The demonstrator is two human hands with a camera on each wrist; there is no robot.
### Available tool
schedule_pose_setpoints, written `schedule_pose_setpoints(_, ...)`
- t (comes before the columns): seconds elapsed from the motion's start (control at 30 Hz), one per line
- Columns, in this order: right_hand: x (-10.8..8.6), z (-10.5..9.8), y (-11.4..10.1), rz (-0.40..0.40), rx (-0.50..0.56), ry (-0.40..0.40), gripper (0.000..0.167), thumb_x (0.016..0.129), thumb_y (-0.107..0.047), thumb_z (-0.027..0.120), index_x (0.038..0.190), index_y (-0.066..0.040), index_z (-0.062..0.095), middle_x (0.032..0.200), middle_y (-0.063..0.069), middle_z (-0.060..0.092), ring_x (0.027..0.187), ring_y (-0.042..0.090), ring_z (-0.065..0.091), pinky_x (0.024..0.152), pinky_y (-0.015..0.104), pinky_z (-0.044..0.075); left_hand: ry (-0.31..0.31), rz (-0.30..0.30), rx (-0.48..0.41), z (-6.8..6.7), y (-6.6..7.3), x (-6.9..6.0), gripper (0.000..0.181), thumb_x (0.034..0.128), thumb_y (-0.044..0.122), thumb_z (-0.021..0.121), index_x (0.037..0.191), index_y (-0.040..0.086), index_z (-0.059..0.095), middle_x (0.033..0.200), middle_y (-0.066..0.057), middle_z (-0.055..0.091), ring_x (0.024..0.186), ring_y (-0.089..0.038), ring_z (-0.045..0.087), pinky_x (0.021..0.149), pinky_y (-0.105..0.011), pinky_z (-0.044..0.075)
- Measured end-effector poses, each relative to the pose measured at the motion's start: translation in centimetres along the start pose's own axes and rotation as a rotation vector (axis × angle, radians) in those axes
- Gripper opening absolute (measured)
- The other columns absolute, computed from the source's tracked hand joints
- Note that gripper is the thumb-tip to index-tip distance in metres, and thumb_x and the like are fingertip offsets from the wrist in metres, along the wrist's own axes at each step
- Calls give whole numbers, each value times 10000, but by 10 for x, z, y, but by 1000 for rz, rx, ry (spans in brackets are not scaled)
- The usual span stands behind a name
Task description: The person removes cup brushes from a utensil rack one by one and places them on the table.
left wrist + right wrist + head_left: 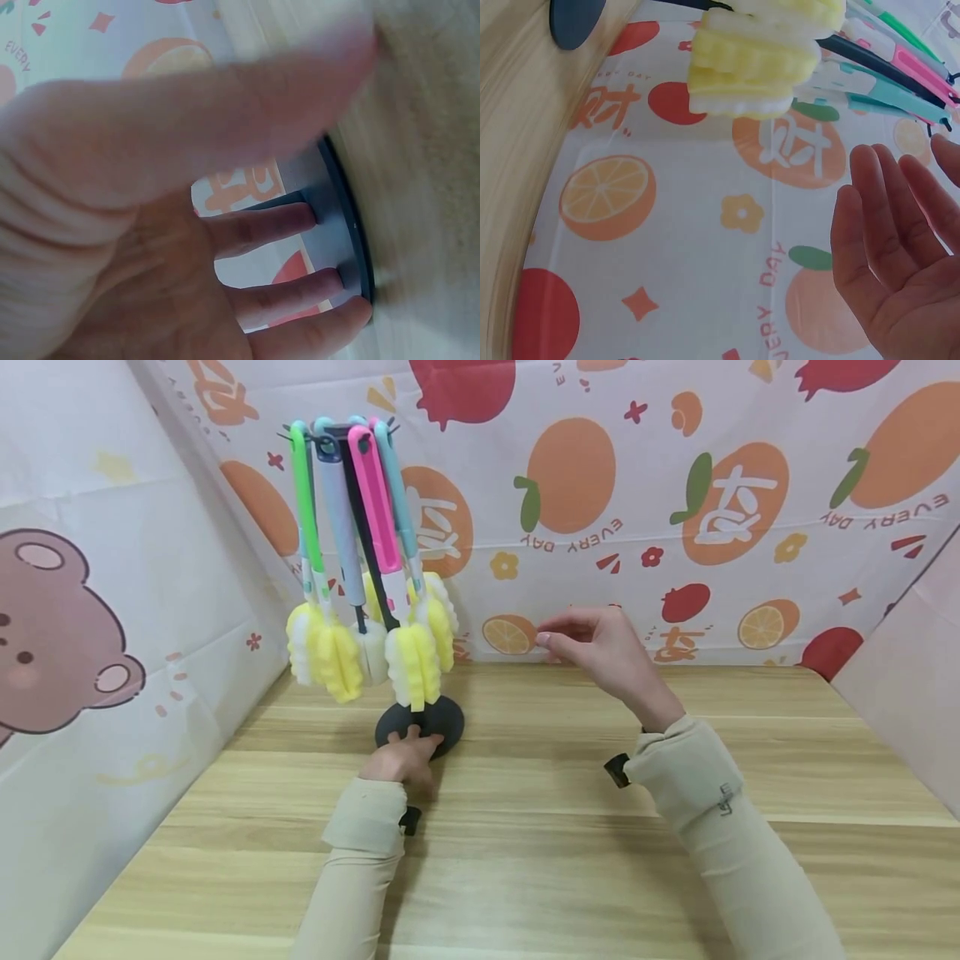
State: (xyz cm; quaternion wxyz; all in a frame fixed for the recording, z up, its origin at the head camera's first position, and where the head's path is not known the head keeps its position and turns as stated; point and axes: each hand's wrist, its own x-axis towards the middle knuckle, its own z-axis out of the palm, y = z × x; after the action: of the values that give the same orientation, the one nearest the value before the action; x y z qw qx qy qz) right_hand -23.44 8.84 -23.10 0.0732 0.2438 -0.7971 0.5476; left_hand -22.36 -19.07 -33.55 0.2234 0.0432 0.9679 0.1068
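Note:
Several sponge cup brushes hang by their handles from hooks at the top of a black stand. Their handles include a pink handle (375,497), a green handle (306,502), a grey-blue handle (342,527) and a teal handle (397,485). Yellow and white sponge heads (415,664) point downward and hide part of the pole. My left hand (401,760) rests its extended fingertips on the stand's round black base (326,225). To the right of the stand, my right hand (603,652) is raised in the air, fingers loosely bent around nothing.
The stand is on a wooden table (540,877). Behind it hangs a fruit-print cloth (480,443); a white cloth with a bear print (60,618) borders the left side. Another pale cloth (915,685) borders the right.

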Motion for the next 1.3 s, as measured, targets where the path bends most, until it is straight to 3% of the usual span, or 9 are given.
schedule_pose_setpoints(0.2,6,7,-4,7,38,-5,178,961,-56,706,1099,52,740,902,123,719,742,195,674,682,246,548,33,12,15,1,-2,2,678,905,-18,696,1527,106,459,1574,-335,231,1376,-602,237,994,-680,390)
schedule_pose_setpoints(0.3,8,10,-6,6,50,-2,172,959,-50,708,1090,55,741,901,121,720,738,195,679,676,246,550,112,16,31,5,1,2,607,925,-66,650,1487,109,499,1511,-328,322,1310,-597,322,945,-669,432)
schedule_pose_setpoints(0.47,8,14,-8,-8,64,1,154,952,-48,715,1064,52,748,872,107,718,764,294,686,649,256,538,296,78,116,14,4,3,451,944,-111,613,1360,56,577,1286,-350,487,1070,-591,499,810,-610,521)
schedule_pose_setpoints(0.67,9,19,-10,-19,82,-1,145,944,-14,713,1052,79,742,871,124,714,774,349,679,704,287,572,387,140,169,14,-4,7,373,903,-104,671,1231,71,695,1151,-250,616,921,-495,599,739,-547,548)
schedule_pose_setpoints(0.8,12,23,-12,-10,88,-5,155,941,-10,716,1060,87,738,926,180,718,775,356,683,719,295,580,443,194,137,11,-15,10,317,846,-91,739,1117,70,767,1111,-167,699,962,-411,665,777,-497,567)
schedule_pose_setpoints(0.97,14,27,-14,5,88,-28,166,941,-35,725,1065,74,743,940,176,729,739,260,688,742,332,585,414,184,70,8,-22,12,285,791,-48,811,1057,51,785,1127,-129,721,1061,-384,657,855,-485,554)
schedule_pose_setpoints(1.17,19,30,-12,-11,64,-31,158,936,-51,735,1044,63,750,921,210,722,715,219,682,683,270,554,409,186,59,6,-21,12,278,785,-53,820,1045,37,784,1113,-127,724,1071,-374,654,872,-483,548)
schedule_pose_setpoints(1.3,22,33,-10,-32,53,-42,149,933,-35,730,1035,73,749,890,188,726,702,194,680,672,265,553,322,192,99,3,-19,8,345,803,-21,808,1136,47,746,1174,-148,673,1115,-371,613,906,-502,525)
